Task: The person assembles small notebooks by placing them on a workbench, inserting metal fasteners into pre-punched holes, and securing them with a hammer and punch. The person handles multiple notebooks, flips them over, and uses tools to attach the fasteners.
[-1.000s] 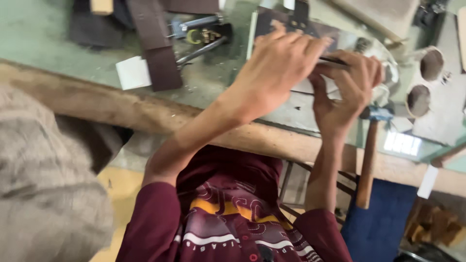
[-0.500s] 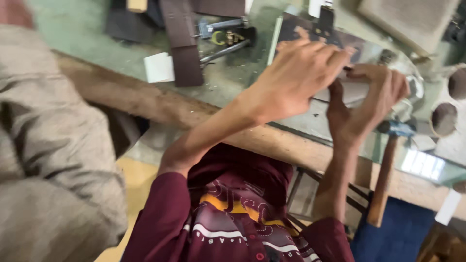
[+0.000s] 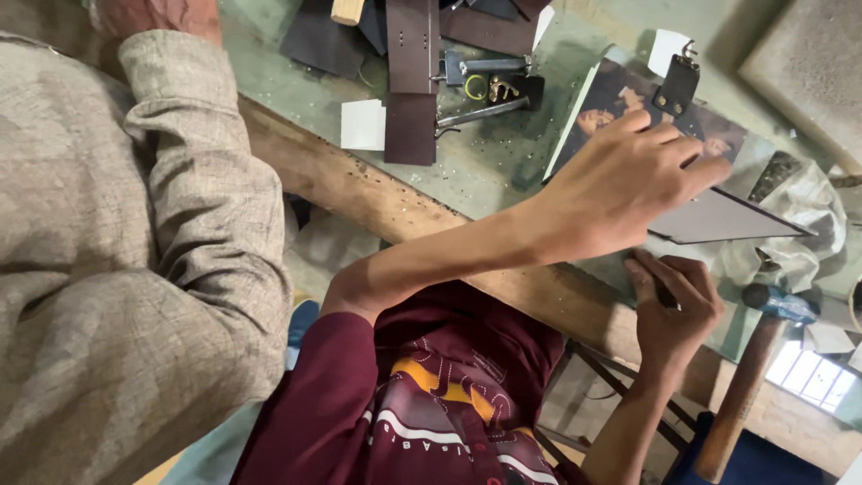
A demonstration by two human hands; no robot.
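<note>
The left hand (image 3: 628, 193) lies flat, fingers spread, pressing a dark sheet (image 3: 718, 217) onto the worktop (image 3: 485, 171) near its wooden front edge. The right hand (image 3: 672, 310), just beside the sheet's near edge, pinches a thin tool (image 3: 666, 296). A hammer (image 3: 754, 359) lies right. Leather strips (image 3: 411, 81) crowd the far left.

The left hand (image 3: 628, 193) presses flat on a dark sheet (image 3: 718, 218) on the bench (image 3: 359, 189); the right hand (image 3: 673, 310) pinches a thin tool beside it.
</note>
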